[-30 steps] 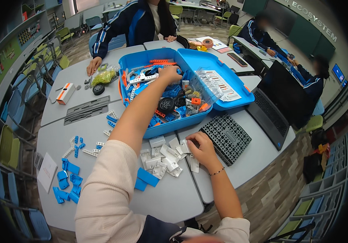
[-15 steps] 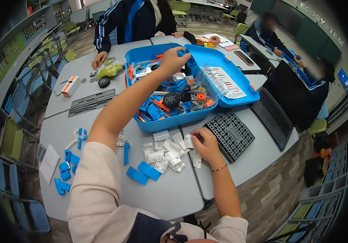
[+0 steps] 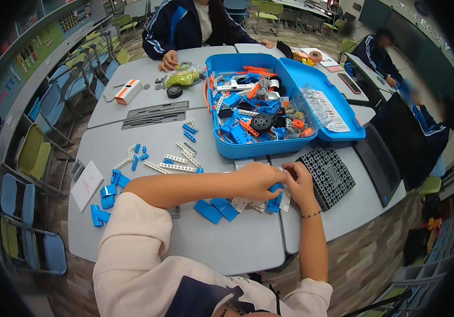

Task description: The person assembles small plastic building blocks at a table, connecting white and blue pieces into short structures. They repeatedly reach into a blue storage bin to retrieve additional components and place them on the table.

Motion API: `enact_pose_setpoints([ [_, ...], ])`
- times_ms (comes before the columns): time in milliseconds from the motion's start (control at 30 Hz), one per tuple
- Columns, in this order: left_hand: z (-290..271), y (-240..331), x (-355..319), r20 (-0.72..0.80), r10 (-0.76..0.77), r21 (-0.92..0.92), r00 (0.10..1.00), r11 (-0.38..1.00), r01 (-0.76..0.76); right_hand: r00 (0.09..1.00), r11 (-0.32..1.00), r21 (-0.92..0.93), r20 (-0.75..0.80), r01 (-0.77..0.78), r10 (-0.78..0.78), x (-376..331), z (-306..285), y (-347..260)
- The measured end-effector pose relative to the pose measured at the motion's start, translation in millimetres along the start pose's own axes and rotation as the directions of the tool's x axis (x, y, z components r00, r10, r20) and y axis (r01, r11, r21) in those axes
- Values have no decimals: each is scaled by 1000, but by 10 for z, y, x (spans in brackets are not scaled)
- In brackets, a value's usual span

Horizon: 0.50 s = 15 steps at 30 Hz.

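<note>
My left hand [image 3: 261,178] and my right hand [image 3: 296,179] meet over a small pile of white and grey building pieces [image 3: 248,203] on the grey table [image 3: 227,243]. Both hands grip a blue building piece [image 3: 275,201] between them; the fingers hide most of it. Just beyond my hands stands an open blue parts box [image 3: 237,148] filled with blue, orange and grey pieces and a black wheel [image 3: 261,122]. Two flat blue plates [image 3: 216,210] lie just left of the pile.
A black studded baseplate [image 3: 328,175] lies right of my hands, a dark laptop [image 3: 377,158] beyond it. Grey beams [image 3: 176,161] and blue pieces [image 3: 108,195] are scattered to the left. A person sits across the table; others sit at the far right.
My left hand has come back from the blue box to the pile near me and joined my right hand on a blue piece.
</note>
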<state>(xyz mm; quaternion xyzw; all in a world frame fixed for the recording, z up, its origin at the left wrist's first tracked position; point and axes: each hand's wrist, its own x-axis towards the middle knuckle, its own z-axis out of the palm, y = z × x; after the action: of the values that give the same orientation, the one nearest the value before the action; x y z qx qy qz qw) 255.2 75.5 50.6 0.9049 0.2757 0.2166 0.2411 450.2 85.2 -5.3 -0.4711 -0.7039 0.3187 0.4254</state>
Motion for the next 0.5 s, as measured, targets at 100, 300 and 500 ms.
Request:
enact_pose_setpoints([
  [100, 43, -104, 47, -103, 73, 137, 992, 989, -59, 999, 999, 0, -1, -41, 41, 14, -1, -16],
  [300, -187, -73, -7, -114, 97, 242, 989, 968, -67, 999, 1000, -14, -46, -16, 16, 3, 24, -42],
  [500, -1028, -503, 122, -258, -268, 378, 928, 856, 352, 998, 999, -38, -63, 7, -10, 12, 30, -13],
])
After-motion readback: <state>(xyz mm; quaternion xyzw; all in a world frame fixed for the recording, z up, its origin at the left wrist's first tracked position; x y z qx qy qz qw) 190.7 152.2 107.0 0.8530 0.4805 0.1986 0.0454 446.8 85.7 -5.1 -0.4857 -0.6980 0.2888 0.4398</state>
